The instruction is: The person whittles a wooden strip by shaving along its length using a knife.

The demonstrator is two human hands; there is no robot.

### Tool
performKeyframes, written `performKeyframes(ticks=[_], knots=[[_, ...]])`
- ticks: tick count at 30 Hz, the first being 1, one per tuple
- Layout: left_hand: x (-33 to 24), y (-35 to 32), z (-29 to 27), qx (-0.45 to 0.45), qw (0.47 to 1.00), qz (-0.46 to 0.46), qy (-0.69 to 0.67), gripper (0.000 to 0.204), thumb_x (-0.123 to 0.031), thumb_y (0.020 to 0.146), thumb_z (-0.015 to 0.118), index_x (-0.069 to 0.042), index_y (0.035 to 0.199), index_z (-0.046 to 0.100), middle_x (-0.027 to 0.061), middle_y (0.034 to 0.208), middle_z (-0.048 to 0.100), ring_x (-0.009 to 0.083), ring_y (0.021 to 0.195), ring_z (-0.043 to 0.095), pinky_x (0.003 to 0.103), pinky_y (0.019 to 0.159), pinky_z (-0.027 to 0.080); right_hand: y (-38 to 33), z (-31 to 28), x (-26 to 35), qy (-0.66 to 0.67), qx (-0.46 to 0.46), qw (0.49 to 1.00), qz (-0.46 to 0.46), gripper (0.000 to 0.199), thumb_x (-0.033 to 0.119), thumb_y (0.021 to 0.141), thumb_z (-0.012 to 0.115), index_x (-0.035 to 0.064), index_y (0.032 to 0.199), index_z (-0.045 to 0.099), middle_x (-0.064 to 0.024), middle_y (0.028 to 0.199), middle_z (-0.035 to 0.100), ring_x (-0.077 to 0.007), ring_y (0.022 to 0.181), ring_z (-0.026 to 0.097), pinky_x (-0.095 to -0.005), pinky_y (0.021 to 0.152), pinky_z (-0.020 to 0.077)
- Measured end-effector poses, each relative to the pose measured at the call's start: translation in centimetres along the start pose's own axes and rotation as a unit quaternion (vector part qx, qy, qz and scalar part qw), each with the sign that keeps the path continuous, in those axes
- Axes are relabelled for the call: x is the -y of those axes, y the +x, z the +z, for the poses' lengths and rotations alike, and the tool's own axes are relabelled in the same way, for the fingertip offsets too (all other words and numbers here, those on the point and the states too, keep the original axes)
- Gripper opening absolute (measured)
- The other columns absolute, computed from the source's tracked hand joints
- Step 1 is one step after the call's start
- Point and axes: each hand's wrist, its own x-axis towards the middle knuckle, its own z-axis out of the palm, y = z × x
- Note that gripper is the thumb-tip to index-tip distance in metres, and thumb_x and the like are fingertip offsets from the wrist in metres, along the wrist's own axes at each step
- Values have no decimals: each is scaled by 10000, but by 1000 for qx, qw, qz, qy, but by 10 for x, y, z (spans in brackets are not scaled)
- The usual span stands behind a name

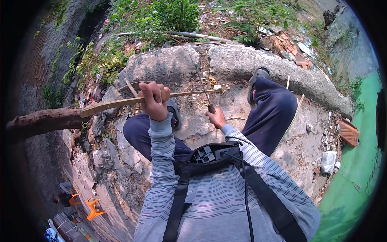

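Note:
My left hand is closed around a long split bamboo strip, thumb up. The strip's broad end lies to the left and its thin end reaches right, past the middle. My right hand grips the dark wooden handle of a tool with a long, thin metal blade, pointing away from me. That blade crosses the bamboo strip in this view; whether they touch I cannot tell. A short stick and a thin curved strip show beside my left hand.
A thick brown log lies at the left. Ahead runs a broken concrete kerb with plants and rubbish behind it. Thin bamboo sticks lie by my right knee. Farther right are a terracotta block, a white stone and green ground.

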Motion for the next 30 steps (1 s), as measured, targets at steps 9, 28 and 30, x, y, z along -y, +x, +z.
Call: performKeyframes(ticks=[9,28,30], knots=[[0,-8,9,11,1000,15,3,575,-402,1082,352,-105,590,323,-34,500,227,68,391,183,269,375,158,-3,-2,-17,111,-21,986,122,176,95,818,676,48,750,520,-11,558,491,-121,417,469,-299,380,368],[-2,5,-6,-11,1000,-21,5,607,-464,1062,375,-112,571,313,-44,502,216,68,399,178,275,393,146,-5,-7,-19,5,-43,992,115,238,226,814,709,38,727,592,-20,596,559,-123,495,530,-310,462,424],[-3,6,-3,5,1000,-12,7,612,-466,1060,379,-110,567,311,-44,502,213,67,401,175,275,395,145,-4,-4,-20,25,-30,993,109,231,224,817,708,38,741,594,-19,599,557,-125,492,526,-309,460,420]])
